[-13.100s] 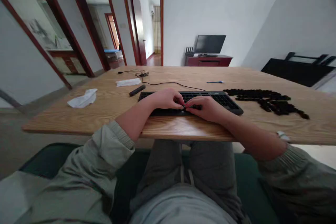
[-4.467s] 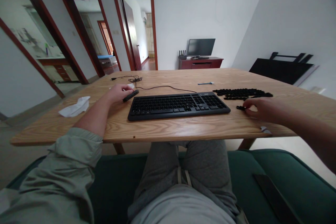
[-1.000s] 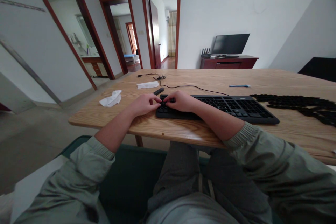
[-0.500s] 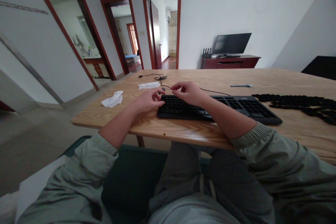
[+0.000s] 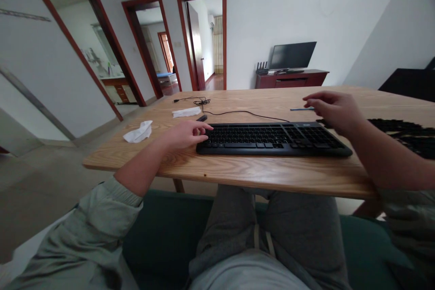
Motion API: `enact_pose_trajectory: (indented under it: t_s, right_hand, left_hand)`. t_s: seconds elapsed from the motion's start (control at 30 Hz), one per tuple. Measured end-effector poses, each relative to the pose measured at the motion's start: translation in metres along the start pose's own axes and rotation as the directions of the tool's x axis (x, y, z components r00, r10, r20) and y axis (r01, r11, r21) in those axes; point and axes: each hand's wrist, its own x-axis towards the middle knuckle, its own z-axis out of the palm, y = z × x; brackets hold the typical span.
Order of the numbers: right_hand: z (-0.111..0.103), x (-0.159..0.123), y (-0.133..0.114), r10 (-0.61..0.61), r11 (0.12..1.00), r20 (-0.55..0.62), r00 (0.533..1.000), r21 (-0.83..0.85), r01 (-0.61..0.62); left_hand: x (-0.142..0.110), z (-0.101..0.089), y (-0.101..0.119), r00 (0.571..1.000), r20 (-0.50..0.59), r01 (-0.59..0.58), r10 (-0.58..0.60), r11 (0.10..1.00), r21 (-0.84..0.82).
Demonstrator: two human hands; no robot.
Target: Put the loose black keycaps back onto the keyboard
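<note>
A black keyboard (image 5: 244, 146) lies along the near side of the wooden table (image 5: 204, 167). My left hand (image 5: 186, 135) rests at its left end, index finger reaching onto the corner keys and thumb apart from it. Just beyond that hand is a small dark object (image 5: 202, 118) whose kind I cannot make out. Over the keyboard's right end, my right hand (image 5: 335, 111) hangs in the air, fingers loosely bent and apart, nothing visible in them. It partly covers a thin blue stick-like tool (image 5: 297, 109) and sits beside rows of small black pieces (image 5: 401, 127).
The keyboard's black cable (image 5: 238, 111) runs back to a coiled bundle (image 5: 203, 101). A crumpled white tissue (image 5: 138, 132) and a folded one (image 5: 186, 112) lie on the table's left. A television (image 5: 292, 55) stands on a red-brown cabinet (image 5: 290, 80) by the wall.
My right hand has moved from above the keyboard's left part to beyond its right end, uncovering the keys. My left hand stays at the left end. The view has shifted slightly.
</note>
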Motion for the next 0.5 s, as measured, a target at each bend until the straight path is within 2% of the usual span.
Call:
enact_pose_trajectory:
  t_s: [0.1, 0.23, 0.37, 0.5]
  right_hand:
    - [-0.023, 0.002, 0.022, 0.054, 0.998, -0.109, 0.993, -0.02, -0.056]
    - [-0.032, 0.006, 0.042, 0.087, 0.995, -0.141, 0.986, -0.034, -0.092]
    - [-0.029, 0.004, 0.04, 0.057, 0.997, -0.111, 0.992, -0.037, -0.061]
    - [-0.026, -0.003, 0.025, 0.063, 0.996, -0.047, 0.997, -0.059, -0.065]
  left_hand:
    - [0.004, -0.004, 0.004, 0.999, 0.035, 0.011, -0.013, 0.999, 0.047]
    - [0.008, -0.007, 0.009, 0.999, 0.045, 0.011, -0.014, 0.997, 0.074]
    - [0.013, -0.006, 0.023, 0.997, 0.074, -0.021, 0.013, 0.994, 0.106]
    - [0.022, -0.001, 0.043, 0.997, 0.04, -0.062, 0.059, 0.994, 0.091]
